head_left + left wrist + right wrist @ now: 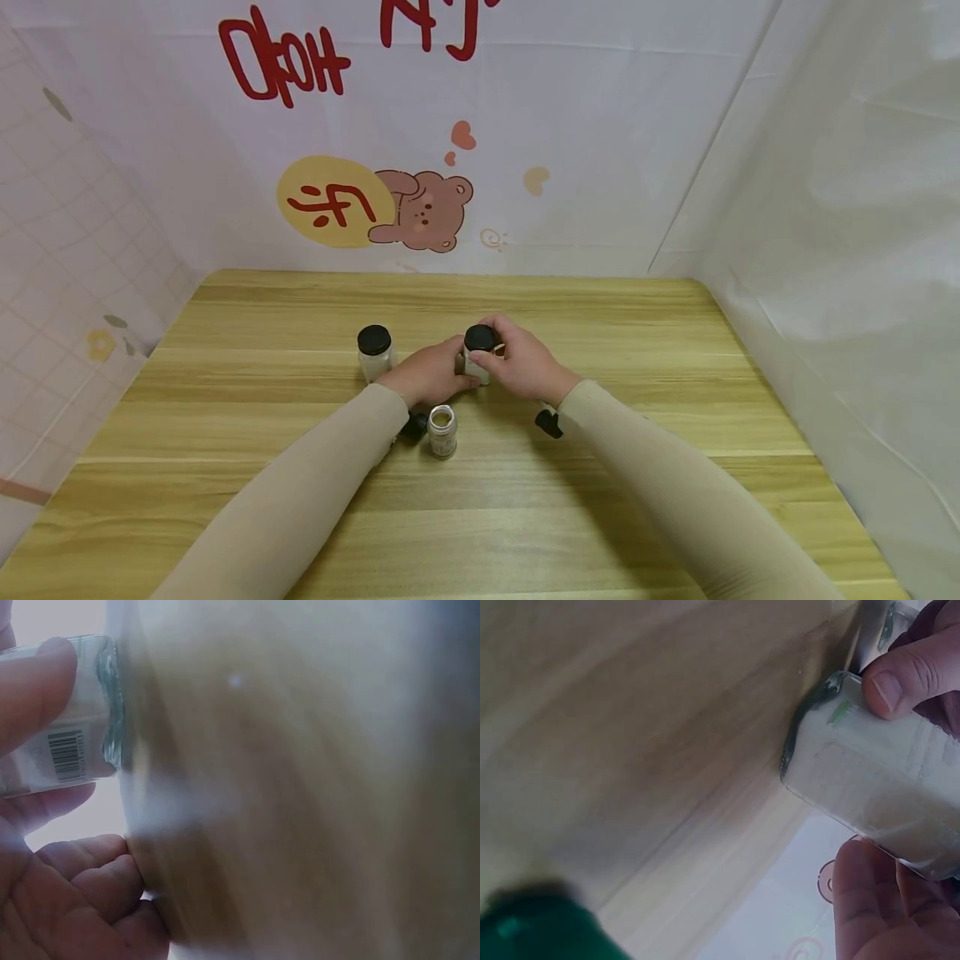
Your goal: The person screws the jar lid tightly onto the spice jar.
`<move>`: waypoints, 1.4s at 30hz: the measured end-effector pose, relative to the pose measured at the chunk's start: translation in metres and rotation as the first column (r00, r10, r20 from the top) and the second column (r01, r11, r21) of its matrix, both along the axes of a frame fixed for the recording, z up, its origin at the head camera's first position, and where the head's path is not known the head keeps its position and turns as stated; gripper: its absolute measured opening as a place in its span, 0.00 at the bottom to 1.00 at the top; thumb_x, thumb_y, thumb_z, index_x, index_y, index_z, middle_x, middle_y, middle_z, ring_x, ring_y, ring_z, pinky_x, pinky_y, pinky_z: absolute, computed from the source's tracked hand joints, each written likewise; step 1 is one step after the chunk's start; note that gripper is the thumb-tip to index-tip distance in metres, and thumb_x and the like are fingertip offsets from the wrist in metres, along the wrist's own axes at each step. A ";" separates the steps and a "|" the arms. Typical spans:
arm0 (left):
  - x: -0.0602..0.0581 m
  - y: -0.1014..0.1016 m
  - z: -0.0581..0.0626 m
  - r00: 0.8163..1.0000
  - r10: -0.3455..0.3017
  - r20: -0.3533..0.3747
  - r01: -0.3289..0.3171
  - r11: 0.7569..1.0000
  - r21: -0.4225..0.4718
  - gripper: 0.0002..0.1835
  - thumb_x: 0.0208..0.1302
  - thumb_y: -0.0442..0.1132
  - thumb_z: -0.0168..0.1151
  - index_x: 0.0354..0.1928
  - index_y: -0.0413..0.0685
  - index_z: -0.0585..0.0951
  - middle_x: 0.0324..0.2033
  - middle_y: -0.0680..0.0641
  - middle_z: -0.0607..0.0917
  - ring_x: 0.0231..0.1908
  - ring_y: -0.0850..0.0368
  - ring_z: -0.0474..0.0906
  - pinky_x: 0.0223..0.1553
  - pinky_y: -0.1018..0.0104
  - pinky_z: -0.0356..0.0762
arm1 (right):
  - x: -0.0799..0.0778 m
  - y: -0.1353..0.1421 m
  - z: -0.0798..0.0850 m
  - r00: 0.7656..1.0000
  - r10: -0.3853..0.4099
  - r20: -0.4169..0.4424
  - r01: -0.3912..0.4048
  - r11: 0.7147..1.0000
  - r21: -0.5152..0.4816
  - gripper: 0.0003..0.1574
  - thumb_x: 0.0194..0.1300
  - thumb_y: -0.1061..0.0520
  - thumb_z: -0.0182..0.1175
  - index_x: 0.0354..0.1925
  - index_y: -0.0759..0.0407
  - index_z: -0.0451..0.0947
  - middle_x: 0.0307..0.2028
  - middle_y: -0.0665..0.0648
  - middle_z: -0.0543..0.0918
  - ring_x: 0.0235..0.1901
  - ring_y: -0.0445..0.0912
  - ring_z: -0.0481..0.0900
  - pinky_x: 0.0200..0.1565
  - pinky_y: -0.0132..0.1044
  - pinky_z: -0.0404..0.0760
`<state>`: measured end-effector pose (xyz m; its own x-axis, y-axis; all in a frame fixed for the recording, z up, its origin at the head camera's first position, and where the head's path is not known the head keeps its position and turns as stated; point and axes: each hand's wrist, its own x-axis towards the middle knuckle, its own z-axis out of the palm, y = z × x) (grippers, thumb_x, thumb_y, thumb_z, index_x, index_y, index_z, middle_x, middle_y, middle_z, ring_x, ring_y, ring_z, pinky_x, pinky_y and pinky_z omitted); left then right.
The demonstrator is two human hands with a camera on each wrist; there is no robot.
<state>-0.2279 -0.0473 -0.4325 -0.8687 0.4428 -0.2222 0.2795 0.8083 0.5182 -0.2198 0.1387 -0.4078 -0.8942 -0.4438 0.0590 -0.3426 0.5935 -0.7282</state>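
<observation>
A clear glass jar (477,367) with a black lid (479,337) and pale contents stands upright between the two hands. My left hand (435,372) holds it low from the left, and in the left wrist view a thumb lies across the glass (94,697) beside a barcode label (67,755). From the right, my right hand (527,364) grips the jar close below the lid. The right wrist view shows the jar's pale side (862,761), with a thumb over it and fingers (859,900) below. Its base is right at the wooden table (480,550).
Another black-lidded jar (374,354) stands left of the left hand. A small uncovered glass jar (442,437) is nearer, beside a black object (414,427) partly hidden by the left wrist. Another black object (549,423) lies by the right wrist. White printed sheets (600,125) surround the table.
</observation>
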 end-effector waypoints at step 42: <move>0.003 0.001 0.002 1.000 0.018 0.000 -0.018 1.000 -0.001 0.32 0.58 0.60 0.60 0.62 0.66 0.62 0.55 0.52 0.76 0.54 0.55 0.74 0.54 0.54 0.71 | -0.001 0.000 0.003 1.000 0.013 0.024 -0.013 0.999 -0.033 0.21 0.63 0.47 0.59 0.52 0.47 0.66 0.48 0.49 0.76 0.50 0.44 0.77 0.47 0.35 0.79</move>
<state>-0.2253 -0.0465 -0.4302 -0.8764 0.4271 -0.2225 0.2651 0.8136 0.5175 -0.2207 0.1382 -0.4052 -0.8897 -0.4536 0.0525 -0.3325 0.5646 -0.7555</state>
